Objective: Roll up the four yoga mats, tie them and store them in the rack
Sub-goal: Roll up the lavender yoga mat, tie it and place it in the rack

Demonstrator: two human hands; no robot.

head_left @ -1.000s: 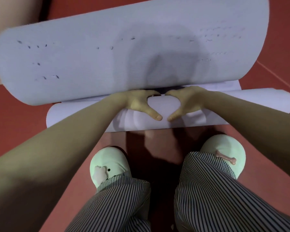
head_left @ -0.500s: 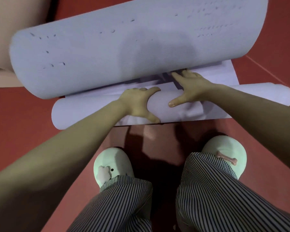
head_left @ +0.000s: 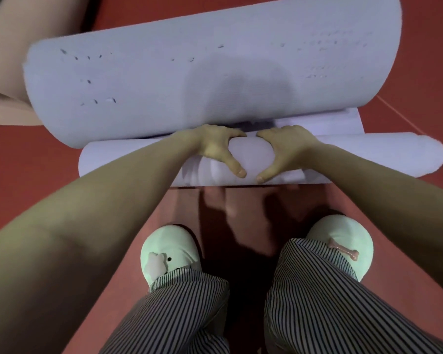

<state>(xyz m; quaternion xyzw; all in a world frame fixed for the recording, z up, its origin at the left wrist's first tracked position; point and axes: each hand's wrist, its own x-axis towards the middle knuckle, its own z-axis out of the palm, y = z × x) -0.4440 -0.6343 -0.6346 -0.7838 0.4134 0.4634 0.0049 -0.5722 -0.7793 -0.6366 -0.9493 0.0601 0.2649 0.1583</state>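
Note:
A pale lavender yoga mat (head_left: 189,80) lies across the red floor in front of me. Its near end is wound into a tight roll (head_left: 356,154), and the far part bulges up in a big curve behind it. My left hand (head_left: 215,149) and my right hand (head_left: 284,149) sit side by side on the middle of the roll. Their fingers curl over its top and the thumbs press its near side. The fingertips are hidden behind the roll.
The red floor (head_left: 36,162) stretches all around. A beige mat or object (head_left: 8,60) lies at the far left. My feet in pale green slippers (head_left: 169,251) stand just behind the roll.
My right hand, which reached forward onto the flat mat half a second ago, has come back onto the roll beside the left hand. The roll sits slightly farther along the mat.

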